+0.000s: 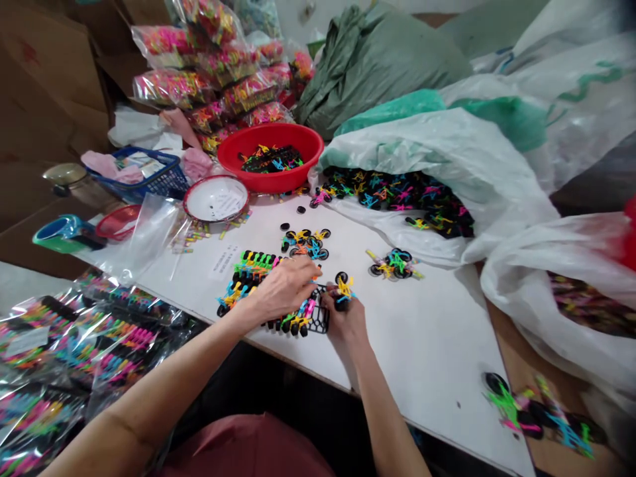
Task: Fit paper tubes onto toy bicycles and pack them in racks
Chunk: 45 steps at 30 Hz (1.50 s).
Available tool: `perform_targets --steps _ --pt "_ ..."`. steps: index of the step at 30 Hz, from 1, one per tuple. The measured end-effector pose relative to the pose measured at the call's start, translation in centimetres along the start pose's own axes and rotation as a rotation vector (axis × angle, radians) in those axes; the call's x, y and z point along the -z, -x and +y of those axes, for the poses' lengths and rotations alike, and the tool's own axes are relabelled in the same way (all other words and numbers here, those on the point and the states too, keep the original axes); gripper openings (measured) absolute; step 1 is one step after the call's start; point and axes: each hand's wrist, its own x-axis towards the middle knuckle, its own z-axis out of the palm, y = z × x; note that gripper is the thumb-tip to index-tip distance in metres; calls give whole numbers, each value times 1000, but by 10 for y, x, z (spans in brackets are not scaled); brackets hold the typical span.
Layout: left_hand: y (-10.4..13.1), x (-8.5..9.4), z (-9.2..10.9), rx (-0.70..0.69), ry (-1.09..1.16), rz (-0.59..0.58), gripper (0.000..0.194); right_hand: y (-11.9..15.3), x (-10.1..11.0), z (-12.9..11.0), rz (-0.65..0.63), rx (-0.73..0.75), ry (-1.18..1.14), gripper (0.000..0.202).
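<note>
My left hand [285, 286] reaches over a black rack [320, 323] filled with rows of small colourful toy bicycles. Its fingers are bent together at the rack's right part, and what they pinch is hidden, though a bit of orange shows at the tips. My right hand [349, 321] is closed at the rack's right end, with a yellow toy bicycle [344, 286] with black wheels between thumb and fingers. Just beyond the rack lies a small heap of toy bicycles [308, 244], mostly blue, orange and yellow.
Farther back are a red basin [271, 182] of toy bicycles, a white enamel bowl [216, 200] and a blue basket [149, 179]. An opened white sack [447, 142] spills more bicycles. Another cluster [396, 264] lies right. Packed bags [84, 358] fill the lower left.
</note>
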Motion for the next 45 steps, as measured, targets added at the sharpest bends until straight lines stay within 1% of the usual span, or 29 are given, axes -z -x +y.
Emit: perform_targets --steps 2,3,5,7,8,10,12,19,21,22,24,25,26,28,29,30,32,34,36,38,40,41,42,43,45 --pt "-11 -13 -2 -29 -4 -97 19 -8 -10 2 -16 42 8 19" --pt "-13 -17 -2 -27 -9 -111 20 -10 -14 3 -32 69 33 17" --pt "-13 -22 -2 -1 -18 -91 18 -12 -17 5 -66 156 126 15" --pt "-12 -22 0 24 -18 -67 13 -12 -15 6 -114 240 211 21" --pt "-11 -22 2 30 -17 -62 14 -12 -13 6 -134 265 235 24" --pt "-11 -22 3 35 -15 -54 22 -11 -8 6 -162 281 262 27" --pt "-11 -24 4 36 -16 -35 25 -12 -5 5 -189 280 305 27" --pt "-13 -33 1 -5 -19 9 16 -13 -13 -5 -271 252 648 19" --pt "-11 -34 1 -14 -27 16 17 -13 -8 -7 -296 273 655 17" --pt "-10 -34 1 -21 -26 18 18 -15 -1 -8 -332 291 619 16" --pt "-8 -34 2 -34 -18 21 18 -27 19 -12 -401 315 571 15" --pt "-6 -34 3 -41 -14 24 17 -36 31 -14 -397 310 599 14" --pt "-5 -34 3 -48 -14 29 17 -49 43 -17 -357 295 660 15" --pt "-3 -34 4 -54 -27 44 17 -76 60 -22 -181 238 828 23" --pt "-2 -33 5 -57 -30 46 17 -88 65 -25 -91 205 898 26" --pt "-2 -33 5 -60 -28 46 17 -98 66 -27 -31 181 943 28" --pt "-2 -32 5 -61 -14 39 17 -104 59 -27 16 161 1004 31" --pt "-2 -32 5 -55 -2 33 18 -91 49 -23 -5 182 1048 32" --pt "-3 -32 5 -43 -7 34 19 -61 44 -16 -70 238 1086 32" --pt "-4 -33 4 -32 -19 32 19 -26 50 -8 -150 310 1137 31" --pt "-4 -34 3 -27 -28 30 19 4 63 -3 -202 343 1171 33" --pt "-4 -34 2 -30 -31 28 20 13 69 -3 -202 320 1174 34" --pt "-4 -35 2 -38 -34 28 20 19 74 -3 -182 264 1168 32" --pt "-4 -35 2 -48 -40 29 20 22 77 -4 -148 185 1160 26" --pt "-3 -35 2 -69 -55 31 19 17 78 -6 -71 11 1145 18"
